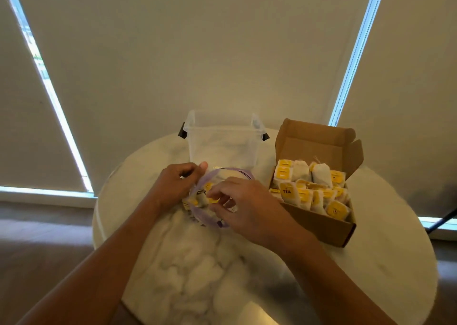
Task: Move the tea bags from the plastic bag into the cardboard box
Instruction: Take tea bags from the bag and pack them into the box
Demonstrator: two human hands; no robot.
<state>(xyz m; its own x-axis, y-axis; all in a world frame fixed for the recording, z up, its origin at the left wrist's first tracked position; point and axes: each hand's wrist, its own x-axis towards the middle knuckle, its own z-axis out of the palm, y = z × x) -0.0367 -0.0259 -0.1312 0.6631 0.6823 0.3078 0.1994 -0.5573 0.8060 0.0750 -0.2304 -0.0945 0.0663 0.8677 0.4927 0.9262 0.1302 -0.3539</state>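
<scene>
A clear plastic bag (197, 216) with a purple zip rim lies open at the middle of the round table. Yellow-labelled tea bags (195, 201) show inside it. My left hand (176, 183) grips the bag's left rim and holds the mouth open. My right hand (243, 206) reaches into the mouth with its fingers curled over the tea bags; what they pinch is partly hidden. To the right stands the open cardboard box (321, 225), filled with several tea bags (309, 188) standing in rows.
A clear plastic tub (223, 136) with black latches stands just behind the bag. The white marble table (197, 275) ends close to the box's right side. Window blinds hang behind the table.
</scene>
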